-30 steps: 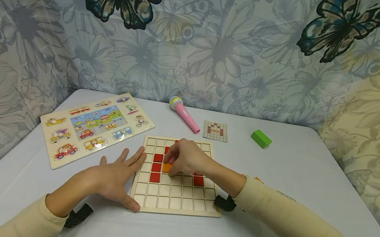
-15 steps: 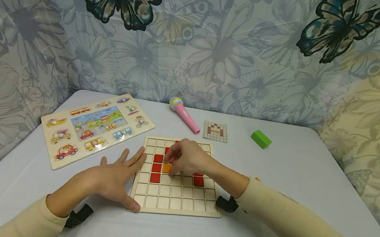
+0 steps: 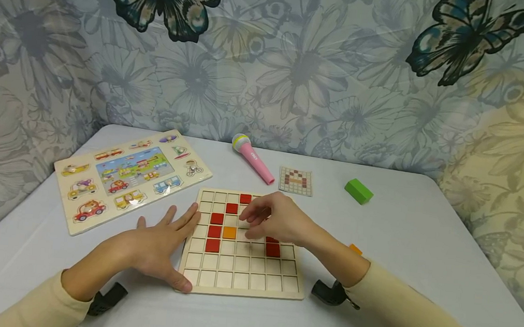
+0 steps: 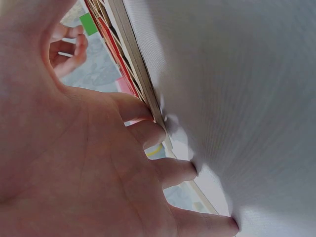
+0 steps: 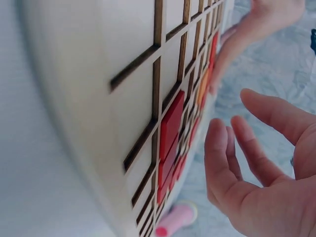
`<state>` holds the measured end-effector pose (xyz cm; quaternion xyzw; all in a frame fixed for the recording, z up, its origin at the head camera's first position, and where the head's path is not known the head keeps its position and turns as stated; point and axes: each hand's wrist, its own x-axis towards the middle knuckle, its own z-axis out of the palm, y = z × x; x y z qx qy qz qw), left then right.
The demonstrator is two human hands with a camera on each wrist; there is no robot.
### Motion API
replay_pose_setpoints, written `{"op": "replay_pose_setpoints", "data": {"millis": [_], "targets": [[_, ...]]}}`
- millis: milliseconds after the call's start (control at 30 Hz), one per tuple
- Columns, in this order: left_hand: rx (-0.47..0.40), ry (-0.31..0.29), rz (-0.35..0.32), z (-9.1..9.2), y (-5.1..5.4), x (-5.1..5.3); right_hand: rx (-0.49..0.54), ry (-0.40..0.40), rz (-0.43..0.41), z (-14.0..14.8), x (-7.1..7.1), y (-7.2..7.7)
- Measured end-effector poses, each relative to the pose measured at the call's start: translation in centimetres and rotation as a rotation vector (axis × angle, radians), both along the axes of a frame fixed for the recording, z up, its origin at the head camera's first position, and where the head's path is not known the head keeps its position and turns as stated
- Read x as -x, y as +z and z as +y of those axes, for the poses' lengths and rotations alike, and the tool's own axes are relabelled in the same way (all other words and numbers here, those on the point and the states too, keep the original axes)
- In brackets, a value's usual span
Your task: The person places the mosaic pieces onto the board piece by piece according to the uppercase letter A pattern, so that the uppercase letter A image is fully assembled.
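A wooden grid board [image 3: 241, 281] lies on the white table, with several red tiles [image 3: 216, 218] and an orange tile [image 3: 229, 233] in its cells. My left hand [image 3: 161, 248] rests spread along the board's left edge; the left wrist view shows the fingertips [image 4: 185, 169] touching the table. Above the board's middle hovers my right hand [image 3: 280, 219], right of the orange tile, covering some cells. In the right wrist view, its thumb and fingers are apart, with nothing between them.
Behind the board lie a pink microphone [image 3: 253, 157] and a small pattern card [image 3: 295, 182]. A green block [image 3: 359, 191] is to the right. A vehicle puzzle board [image 3: 65, 185] lies at the left. Something orange [image 3: 355, 249] shows past the right forearm.
My right hand has come away from the orange tile and shifted right, leaving the tile in its cell. More red tiles show at the top. My left hand stays put.
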<state>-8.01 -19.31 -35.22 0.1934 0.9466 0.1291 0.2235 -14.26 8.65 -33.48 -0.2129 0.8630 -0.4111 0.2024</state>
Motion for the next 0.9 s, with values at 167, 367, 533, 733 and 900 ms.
{"op": "replay_pose_setpoints", "data": {"millis": [167, 367, 533, 733, 900], "targets": [[-0.001, -0.001, -0.001, 0.0, 0.1, -0.1, 0.026, -0.042, 0.013, 2.0, -0.2, 0.1], [0.002, 0.0, -0.004, 0.0, 0.2, -0.1, 0.036, -0.093, 0.022, 4.4, -0.6, 0.2], [0.001, -0.004, 0.002, 0.0, 0.1, -0.1, 0.021, -0.123, 0.05, 6.7, -1.0, 0.1], [0.001, -0.006, 0.004, 0.0, -0.1, -0.1, 0.012, -0.183, 0.057, 9.4, -1.5, 0.3], [-0.001, -0.004, 0.002, 0.0, -0.1, -0.1, 0.0, -0.233, 0.048, 11.2, -2.0, 0.5]]}}
